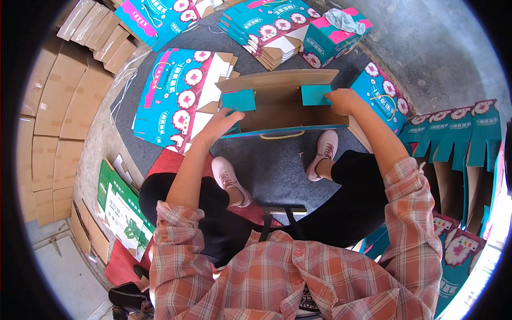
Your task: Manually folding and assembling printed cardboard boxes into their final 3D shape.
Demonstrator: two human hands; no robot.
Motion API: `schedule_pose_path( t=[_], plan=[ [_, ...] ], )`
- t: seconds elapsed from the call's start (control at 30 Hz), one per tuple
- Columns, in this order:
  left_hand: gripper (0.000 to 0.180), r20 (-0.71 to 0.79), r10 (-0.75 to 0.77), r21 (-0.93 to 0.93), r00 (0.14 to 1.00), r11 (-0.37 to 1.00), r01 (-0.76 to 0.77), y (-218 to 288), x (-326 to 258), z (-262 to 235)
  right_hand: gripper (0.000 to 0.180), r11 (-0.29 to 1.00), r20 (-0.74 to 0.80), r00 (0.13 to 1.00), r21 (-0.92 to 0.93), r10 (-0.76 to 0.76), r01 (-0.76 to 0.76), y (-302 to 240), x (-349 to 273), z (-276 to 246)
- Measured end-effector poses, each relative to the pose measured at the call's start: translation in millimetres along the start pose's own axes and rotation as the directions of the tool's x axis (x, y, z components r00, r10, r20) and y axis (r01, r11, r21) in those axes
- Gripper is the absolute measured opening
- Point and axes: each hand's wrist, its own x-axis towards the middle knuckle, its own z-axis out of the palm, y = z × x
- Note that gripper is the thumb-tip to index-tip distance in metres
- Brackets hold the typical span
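Observation:
A teal cardboard carton [285, 100] with a bare brown inside stands between my hands, its open side facing up toward me. Its long brown flap [277, 80] is raised at the far side, and a rope handle [282, 136] hangs on the near side. My left hand [224, 124] grips the carton's left end beside a small teal flap [239, 100]. At the right end, my right hand [344, 101] is closed on the edge next to the other teal flap [316, 95]. Some of the fingers are hidden behind the cardboard.
Flat teal cartons [170, 98] lie left of the carton, with another stack [266, 26] beyond. A made-up box [333, 40] carries a pale cloth [345, 21]. Upright teal cartons [448, 128] line the right. Brown boxes [58, 112] are piled at left, near a green-and-white carton [125, 213].

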Motion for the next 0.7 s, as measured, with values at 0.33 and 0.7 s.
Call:
schedule_pose_path(
  t=[0.33, 0.7],
  plan=[
    [0.098, 0.118, -0.062, 0.350, 0.991, 0.937, 0.017, 16.9, -25.7, 20.2, 0.042, 0.987, -0.055, 0.996, 0.141, -0.069, 0.076, 17.1, -15.2, 20.8],
    [0.106, 0.056, -0.050, 0.369, 0.997, 0.929, 0.026, 2.9, -22.9, 22.1, 0.031, 0.996, -0.160, 0.984, 0.044, -0.075, 0.083, -42.8, -15.8, 17.1]
  ],
)
